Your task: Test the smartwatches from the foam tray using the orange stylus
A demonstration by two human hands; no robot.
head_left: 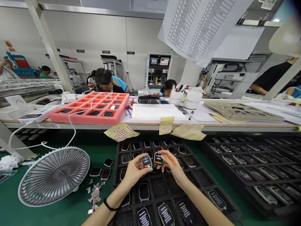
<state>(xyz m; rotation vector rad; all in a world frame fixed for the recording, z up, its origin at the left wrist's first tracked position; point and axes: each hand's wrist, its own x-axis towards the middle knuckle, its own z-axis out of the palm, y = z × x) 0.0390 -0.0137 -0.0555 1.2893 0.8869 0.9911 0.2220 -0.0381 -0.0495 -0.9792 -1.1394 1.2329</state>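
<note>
My left hand (135,170) grips a smartwatch (146,161) by its edges, its lit screen showing a red and green strip. Close beside it, a second smartwatch (158,159) with a similar lit screen is held in my right hand (172,166). A thin orange stick (169,157) also lies between the fingers of that hand. Both hands are above a black foam tray (158,187) with square compartments. Several watches sit in it, some dark, some showing lines of text, such as the watch (166,214) near the front. The fingertips behind the watches are partly hidden.
A white fan (54,176) lies at the left, near loose watches (105,174) and small paper scraps (95,196). Another black tray (237,179) of watches stands at right. The shelf (150,126) ahead carries a pink foam tray (121,116), papers and pens. Other people sit beyond.
</note>
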